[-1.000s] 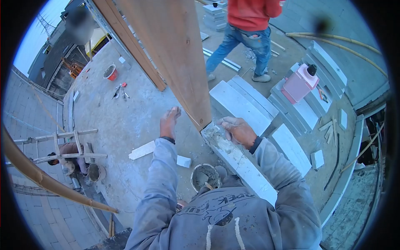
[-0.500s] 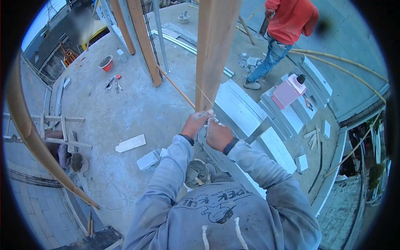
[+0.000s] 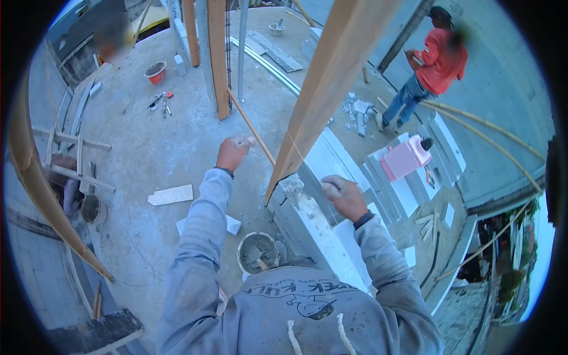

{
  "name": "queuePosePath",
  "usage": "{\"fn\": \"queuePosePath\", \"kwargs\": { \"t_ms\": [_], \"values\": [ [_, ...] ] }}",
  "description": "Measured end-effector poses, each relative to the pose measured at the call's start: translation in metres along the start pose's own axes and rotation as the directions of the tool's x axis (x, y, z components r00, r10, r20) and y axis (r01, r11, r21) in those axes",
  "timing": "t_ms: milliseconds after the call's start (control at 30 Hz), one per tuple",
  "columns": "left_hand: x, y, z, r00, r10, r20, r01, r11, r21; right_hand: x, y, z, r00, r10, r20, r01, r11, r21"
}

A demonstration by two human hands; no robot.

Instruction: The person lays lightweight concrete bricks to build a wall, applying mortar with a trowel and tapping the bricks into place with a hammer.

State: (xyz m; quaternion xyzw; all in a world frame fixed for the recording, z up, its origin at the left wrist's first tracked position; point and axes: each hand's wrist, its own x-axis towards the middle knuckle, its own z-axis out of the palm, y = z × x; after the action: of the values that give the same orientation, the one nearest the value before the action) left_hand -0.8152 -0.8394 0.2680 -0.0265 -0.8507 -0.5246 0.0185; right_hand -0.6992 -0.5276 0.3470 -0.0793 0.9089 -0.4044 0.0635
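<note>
A thin string crosses the tall wooden post and runs down toward my right hand. To the left of the post, my left hand is raised with its fingers pinched together; anything between them is too small to make out. My right hand is closed above the pale block wall, to the right of the post. Whether the string's end is in it cannot be seen. Mortar is spread on the wall top at the post's foot. A bucket of mortar with a trowel in it stands below, between my forearms.
A person in a red top stands at the upper right near broken rubble. A pink jug sits on stacked blocks. Tools and a red bucket are at the upper left. A bent pole rises at left.
My hands, together at the post half a second ago, have moved apart, left hand up and left, right hand to the right. The view has shifted, and the person in red has turned.
</note>
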Motion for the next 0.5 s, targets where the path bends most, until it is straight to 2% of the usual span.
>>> {"fn": "queuePosePath", "kwargs": {
  "t_ms": [33, 67, 100, 133, 233, 267, 300, 333, 367, 400, 467, 500],
  "values": [
    [0.010, 0.002, 0.002, 1.000, -0.012, -0.018, 0.011, 1.000, -0.014, 0.012, 0.015, -0.010, 0.997, 0.058, -0.055, -0.058, 0.998, 0.010],
    [0.021, 0.008, 0.008, 0.995, -0.008, -0.103, 0.015, 0.998, 0.063, 0.023, 0.021, -0.023, 0.998, 0.051, -0.040, -0.051, 0.999, -0.003],
    [0.031, 0.011, 0.014, 0.983, 0.003, -0.182, 0.023, 0.990, 0.142, 0.037, 0.026, -0.036, 0.992, 0.119, -0.041, -0.117, 0.992, 0.049],
    [0.041, 0.010, 0.022, 0.982, -0.002, -0.188, 0.028, 0.990, 0.138, 0.053, 0.029, -0.044, 0.981, 0.188, -0.044, -0.183, 0.978, 0.104],
    [0.077, 0.010, 0.042, 0.973, 0.042, -0.225, -0.016, 0.993, 0.115, 0.103, 0.050, -0.059, 0.988, 0.129, -0.090, -0.126, 0.991, 0.031],
    [0.087, 0.015, 0.044, 0.968, 0.119, -0.221, -0.102, 0.991, 0.086, 0.117, 0.046, -0.063, 0.994, 0.042, -0.102, -0.042, 0.999, 0.001],
    [0.098, 0.023, 0.047, 0.956, 0.206, -0.210, -0.199, 0.978, 0.057, 0.137, 0.052, -0.064, 0.998, -0.028, -0.059, 0.031, 0.998, 0.049],
    [0.105, 0.037, 0.047, 0.956, 0.231, -0.184, -0.220, 0.973, 0.074, 0.160, 0.062, -0.064, 0.994, -0.102, -0.028, 0.104, 0.989, 0.101],
    [0.115, 0.039, 0.052, 0.939, 0.310, -0.149, -0.295, 0.949, 0.114, 0.182, 0.067, -0.065, 0.995, -0.094, 0.038, 0.087, 0.983, 0.164],
    [0.126, 0.034, 0.057, 0.917, 0.382, -0.111, -0.364, 0.919, 0.152, 0.197, 0.057, -0.064, 0.997, 0.022, 0.068, -0.040, 0.959, 0.279],
    [0.160, -0.012, 0.080, 0.880, 0.465, -0.098, -0.457, 0.885, 0.092, 0.233, 0.063, -0.053, 0.992, 0.022, 0.128, -0.059, 0.953, 0.299],
    [0.158, -0.001, 0.083, 0.873, 0.484, -0.067, -0.476, 0.873, 0.103, 0.252, 0.075, -0.038, 0.981, -0.023, 0.192, -0.053, 0.923, 0.381]
  ]
}}
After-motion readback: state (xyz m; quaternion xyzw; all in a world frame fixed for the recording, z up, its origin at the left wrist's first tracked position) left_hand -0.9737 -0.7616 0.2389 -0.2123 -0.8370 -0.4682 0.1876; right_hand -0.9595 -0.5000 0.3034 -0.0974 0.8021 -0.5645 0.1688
